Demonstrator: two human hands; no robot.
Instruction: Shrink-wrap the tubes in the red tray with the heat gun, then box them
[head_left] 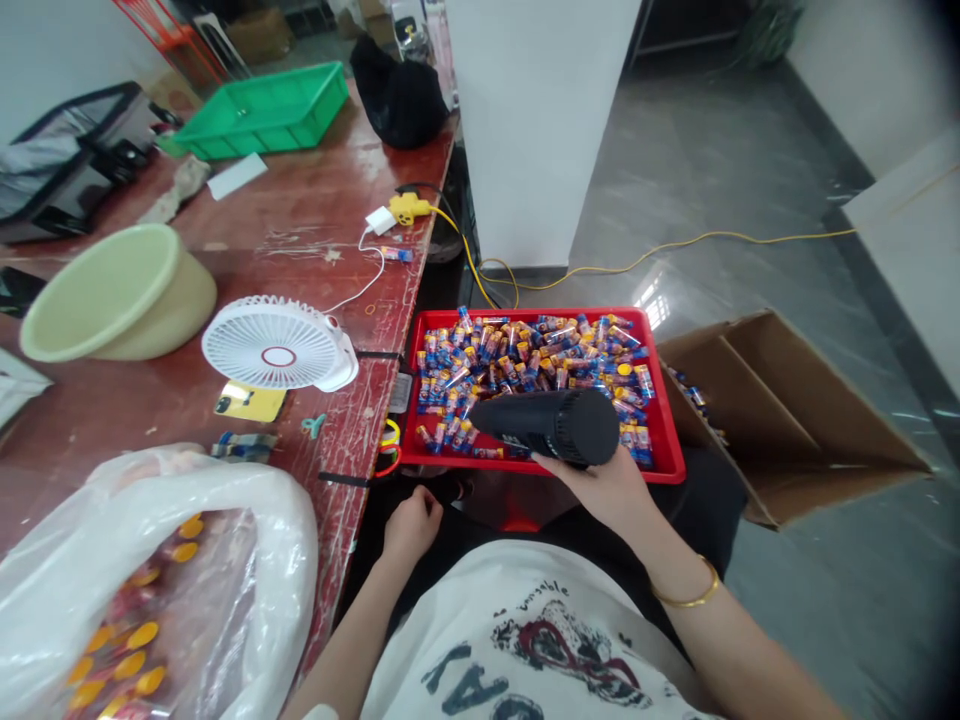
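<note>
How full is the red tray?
Well filled: the red tray holds a heap of small tubes covering nearly all its floor.

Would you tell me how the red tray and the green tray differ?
The red tray is heaped with small coloured tubes; the green tray looks bare inside. The red tray sits off the end of the table, in front of the person, with the right hand holding a black tool over it; the green tray rests on the table's far end, no hand near. Both are shallow rectangular plastic trays.
</note>
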